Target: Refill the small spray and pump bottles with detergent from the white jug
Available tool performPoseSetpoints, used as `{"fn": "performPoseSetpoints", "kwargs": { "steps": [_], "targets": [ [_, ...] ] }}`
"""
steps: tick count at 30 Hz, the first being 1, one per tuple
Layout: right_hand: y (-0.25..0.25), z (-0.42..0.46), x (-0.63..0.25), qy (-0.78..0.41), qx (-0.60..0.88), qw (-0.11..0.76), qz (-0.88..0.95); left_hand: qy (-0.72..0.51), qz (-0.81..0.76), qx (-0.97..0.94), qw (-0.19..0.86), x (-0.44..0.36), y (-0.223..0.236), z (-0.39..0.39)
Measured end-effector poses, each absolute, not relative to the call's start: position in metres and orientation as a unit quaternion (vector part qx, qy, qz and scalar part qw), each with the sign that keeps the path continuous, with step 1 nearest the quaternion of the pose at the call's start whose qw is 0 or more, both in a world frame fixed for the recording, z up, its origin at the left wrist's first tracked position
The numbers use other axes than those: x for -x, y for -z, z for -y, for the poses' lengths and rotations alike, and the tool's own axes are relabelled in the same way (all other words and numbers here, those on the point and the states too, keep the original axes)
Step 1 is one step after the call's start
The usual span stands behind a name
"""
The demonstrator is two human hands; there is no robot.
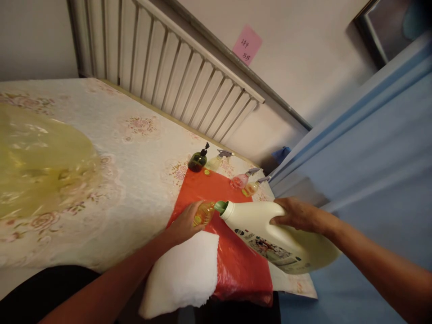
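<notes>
My left hand [186, 221] is wrapped round a small clear bottle [204, 213] with yellow liquid in it, over a red plastic sheet [202, 186]. My right hand [299, 213] grips the handle of a large cream-coloured jug [270, 234] with a printed label. The jug is tilted, its green spout [221, 207] meeting the mouth of the small bottle. A white paper towel [185, 272] lies on the red sheet below my left wrist. Beyond the hands stand a dark green pump bottle [197, 161], and a small yellow-green cap [207, 172] beside it.
Several spray bottles stand at the back, among them a pink one [239, 181] and a yellow one [249, 189]. A yellow plastic bag [43, 162] rests on the flowered tablecloth [141, 180] at left. A radiator [168, 67] lines the wall; a blue curtain [371, 180] hangs at right.
</notes>
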State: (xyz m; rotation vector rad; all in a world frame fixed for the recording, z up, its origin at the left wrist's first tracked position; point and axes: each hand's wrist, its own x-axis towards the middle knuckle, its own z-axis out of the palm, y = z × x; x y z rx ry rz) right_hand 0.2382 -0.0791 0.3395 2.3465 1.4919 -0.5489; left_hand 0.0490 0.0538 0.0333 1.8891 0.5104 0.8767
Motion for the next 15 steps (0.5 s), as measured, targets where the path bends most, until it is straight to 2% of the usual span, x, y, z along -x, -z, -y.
{"fn": "performPoseSetpoints", "kwargs": {
  "steps": [15],
  "targets": [
    [-0.3401, 0.0787, -0.2342, 0.194, -0.824, 0.139, -0.514, -0.348, -0.220, -0.776, 0.477, -0.0481, -0.0354, -0.0525]
  ]
}}
